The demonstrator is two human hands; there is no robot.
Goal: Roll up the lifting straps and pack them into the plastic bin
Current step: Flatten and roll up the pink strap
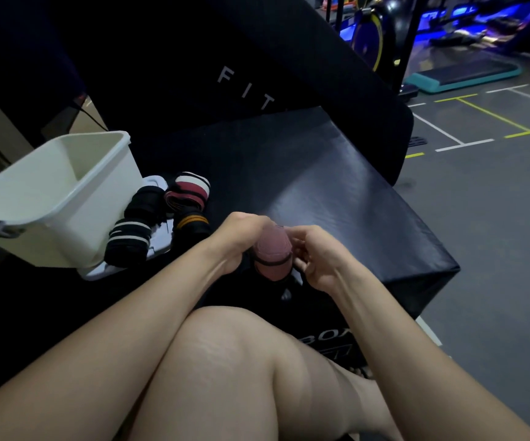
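Head cam: your left hand (241, 237) and right hand (316, 254) both have fingers curled tight around the pink rolled fabric strap (272, 253) between them.

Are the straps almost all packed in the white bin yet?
Not yet. Several rolled straps lie beside the bin, so rolling is mostly done. The left hand and right hand hold a pink roll, finishing it. No strap shows in the visible part of the bin, so packing seems all left to do.
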